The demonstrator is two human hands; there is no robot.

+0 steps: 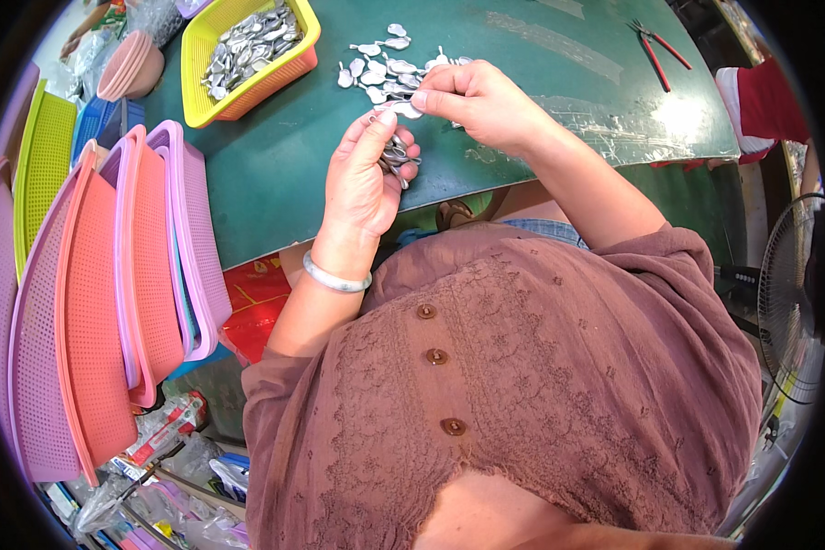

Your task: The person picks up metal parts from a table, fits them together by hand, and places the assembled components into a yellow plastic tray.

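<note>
In the head view's upper centre, the left hand (368, 165) clasps small silver metal pieces (398, 161); the right hand (486, 105) pinches 1 flat silver metal piece (407, 110) beside it, above the green desk (266, 183).

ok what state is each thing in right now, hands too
left hand: curled around several silver metal pieces
right hand: thumb and finger appear pinched on one piece
loose silver metal pieces: scattered on the table
yellow basket: upright, partly filled with pieces
red-handled pliers: lying down, handles spread
green table: scuffed
bangle: worn on left wrist
fan: can't tell if running
</note>
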